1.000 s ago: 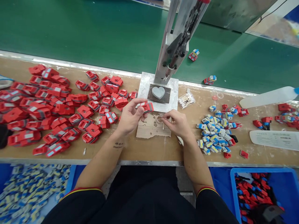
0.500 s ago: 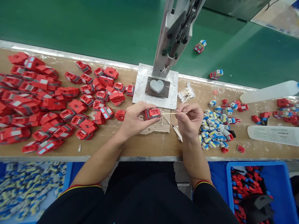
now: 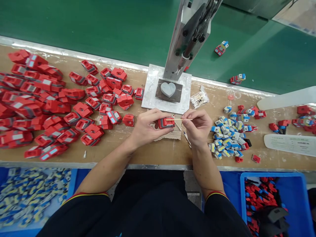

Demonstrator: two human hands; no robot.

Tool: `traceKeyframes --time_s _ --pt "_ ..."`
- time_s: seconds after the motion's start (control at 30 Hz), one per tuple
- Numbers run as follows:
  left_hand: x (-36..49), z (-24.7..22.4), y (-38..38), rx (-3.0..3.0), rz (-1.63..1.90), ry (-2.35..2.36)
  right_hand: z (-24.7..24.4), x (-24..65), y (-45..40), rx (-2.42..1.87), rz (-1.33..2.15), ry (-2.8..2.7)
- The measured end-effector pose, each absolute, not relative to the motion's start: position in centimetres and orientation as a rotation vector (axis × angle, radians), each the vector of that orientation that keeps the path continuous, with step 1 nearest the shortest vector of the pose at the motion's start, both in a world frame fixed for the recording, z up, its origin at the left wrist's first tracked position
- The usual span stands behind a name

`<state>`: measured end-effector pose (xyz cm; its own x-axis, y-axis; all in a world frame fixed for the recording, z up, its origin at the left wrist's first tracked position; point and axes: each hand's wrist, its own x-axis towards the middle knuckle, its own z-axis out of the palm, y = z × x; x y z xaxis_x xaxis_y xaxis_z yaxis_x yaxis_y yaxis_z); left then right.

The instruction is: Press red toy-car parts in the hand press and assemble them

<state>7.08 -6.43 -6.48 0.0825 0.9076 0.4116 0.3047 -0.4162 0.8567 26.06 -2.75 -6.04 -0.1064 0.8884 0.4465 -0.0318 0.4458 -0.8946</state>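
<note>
Your stick [image 3: 178, 119] has advanced over the red part [image 3: 163, 125] — work looks underway. Half-curled left hand [image 3: 147, 128] clasps the part; right hand [image 3: 198, 126] pinches the stick.

The chunky red-and-grey block [image 3: 164, 124] looks like hard plastic, pretty smooth with a low sheen, and the thin pale stick [image 3: 177, 119] at it seems to be wood. The square silver base plate [image 3: 149, 96] is bare metal, kinda dull and scuffed. The grey heart-shaped piece [image 3: 168, 89] looks smooth and matt, can't tell what of. Torn tan scrap [image 3: 173, 135]: rough-edged cardboard. Black short-sleeved shirt [image 3: 160, 210] is matt cloth.
</note>
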Motion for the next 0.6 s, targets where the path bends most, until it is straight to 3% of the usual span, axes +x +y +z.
traceKeyframes --time_s 0.6 --pt "6.6 -6.7 -6.2 1.770 1.370 1.269 -5.6 27.4 -2.5 -0.865 0.799 -1.517"
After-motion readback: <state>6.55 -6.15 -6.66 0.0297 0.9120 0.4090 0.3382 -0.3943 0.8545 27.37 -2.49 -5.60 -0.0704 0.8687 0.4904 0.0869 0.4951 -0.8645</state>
